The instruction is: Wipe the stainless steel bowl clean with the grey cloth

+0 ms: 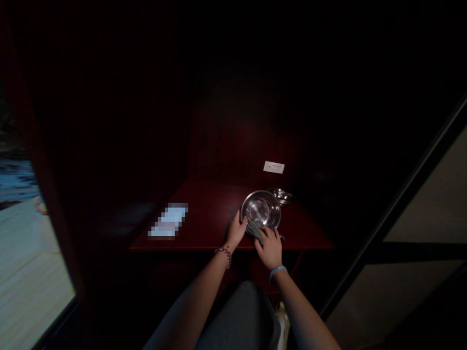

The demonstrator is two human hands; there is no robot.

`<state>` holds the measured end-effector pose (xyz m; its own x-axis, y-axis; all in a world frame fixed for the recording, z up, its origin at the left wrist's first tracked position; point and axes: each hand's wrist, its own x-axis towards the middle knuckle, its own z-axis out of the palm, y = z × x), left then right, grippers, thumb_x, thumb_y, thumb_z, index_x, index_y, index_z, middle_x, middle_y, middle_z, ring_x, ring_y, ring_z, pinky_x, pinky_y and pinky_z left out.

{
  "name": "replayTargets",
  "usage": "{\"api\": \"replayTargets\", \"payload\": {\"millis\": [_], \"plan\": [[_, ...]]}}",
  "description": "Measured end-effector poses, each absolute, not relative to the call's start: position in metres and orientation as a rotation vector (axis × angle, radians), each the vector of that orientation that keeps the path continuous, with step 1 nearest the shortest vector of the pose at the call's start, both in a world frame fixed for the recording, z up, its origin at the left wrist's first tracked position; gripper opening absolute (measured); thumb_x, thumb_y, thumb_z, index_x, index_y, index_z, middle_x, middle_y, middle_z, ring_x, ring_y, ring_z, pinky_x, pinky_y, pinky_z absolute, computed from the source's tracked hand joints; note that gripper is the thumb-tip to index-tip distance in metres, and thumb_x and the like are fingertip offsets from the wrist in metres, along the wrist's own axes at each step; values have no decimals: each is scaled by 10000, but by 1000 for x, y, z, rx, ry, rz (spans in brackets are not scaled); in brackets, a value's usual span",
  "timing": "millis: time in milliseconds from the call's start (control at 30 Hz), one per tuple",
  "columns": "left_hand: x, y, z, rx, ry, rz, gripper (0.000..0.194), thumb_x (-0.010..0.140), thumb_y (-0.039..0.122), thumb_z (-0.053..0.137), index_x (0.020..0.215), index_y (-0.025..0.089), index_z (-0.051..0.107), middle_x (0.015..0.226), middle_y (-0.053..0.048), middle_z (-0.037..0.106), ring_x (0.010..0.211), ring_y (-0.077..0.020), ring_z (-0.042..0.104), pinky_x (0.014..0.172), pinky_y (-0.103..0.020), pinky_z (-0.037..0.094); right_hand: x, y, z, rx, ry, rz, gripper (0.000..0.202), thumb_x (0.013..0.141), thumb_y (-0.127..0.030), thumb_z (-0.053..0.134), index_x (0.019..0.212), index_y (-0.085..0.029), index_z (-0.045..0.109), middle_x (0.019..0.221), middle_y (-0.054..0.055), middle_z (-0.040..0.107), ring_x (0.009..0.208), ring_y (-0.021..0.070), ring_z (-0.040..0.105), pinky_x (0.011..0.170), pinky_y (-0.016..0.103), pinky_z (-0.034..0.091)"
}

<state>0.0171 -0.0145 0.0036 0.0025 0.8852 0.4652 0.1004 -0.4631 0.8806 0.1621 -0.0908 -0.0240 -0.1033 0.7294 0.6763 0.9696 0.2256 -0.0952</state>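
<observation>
A shiny steel bowl [260,210] is tilted toward me above the dark red shelf [211,233]. My left hand [237,230] grips its left rim, thumb on the inner side. At the bowl's near edge, my right hand [270,247] holds a grey cloth [255,230] against the metal, fingers bent over it. Part of the cloth hangs out to the right of that hand. Just behind the bowl, more steel bowls [281,195] stand on the shelf, partly covered by the held one.
A pale blurred rectangle [168,221] lies on the shelf's left side. On the back panel sits a white power socket [274,167]. Dark side panels enclose the shelf, and its front edge runs just below my wrists. My knee [242,311] is underneath, in front.
</observation>
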Motion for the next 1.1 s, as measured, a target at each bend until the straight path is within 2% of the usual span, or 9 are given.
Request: {"api": "replayTargets", "payload": {"millis": [233, 500, 800, 1100], "plan": [[18, -14, 5, 1620, 1027, 1507, 382, 892, 267, 512, 1251, 143, 556, 1174, -125, 699, 1060, -214, 668, 956, -341, 497, 163, -90, -24, -1533, -1891, -497, 353, 897, -276, 507, 1223, -234, 638, 1212, 64, 666, 1165, 228, 573, 1146, 433, 306], [21, -11, -1, 1682, 1010, 1458, 297, 848, 274, 596, 1118, 149, 591, 1087, -127, 720, 991, -210, 688, 900, -334, 518, 163, -90, -24, -1537, -1889, -477, 351, 902, -286, 499, 1219, -227, 640, 1218, 65, 669, 1157, 223, 583, 1151, 423, 302], [23, -9, -3, 1712, 1064, 1437, 361, 841, 241, 594, 1183, 140, 546, 1139, -154, 704, 1036, -230, 681, 925, -356, 510, 162, -91, -23, -1542, -1875, -488, 343, 907, -288, 499, 1212, -221, 640, 1226, 61, 670, 1179, 219, 575, 1160, 428, 289], [22, -9, -4, 1727, 1097, 1386, 289, 848, 264, 584, 1113, 152, 619, 1073, -124, 729, 1021, -225, 683, 917, -345, 512, 163, -91, -25, -1556, -1879, -487, 348, 912, -295, 489, 1219, -228, 638, 1235, 64, 667, 1198, 229, 564, 1160, 438, 285]]}}
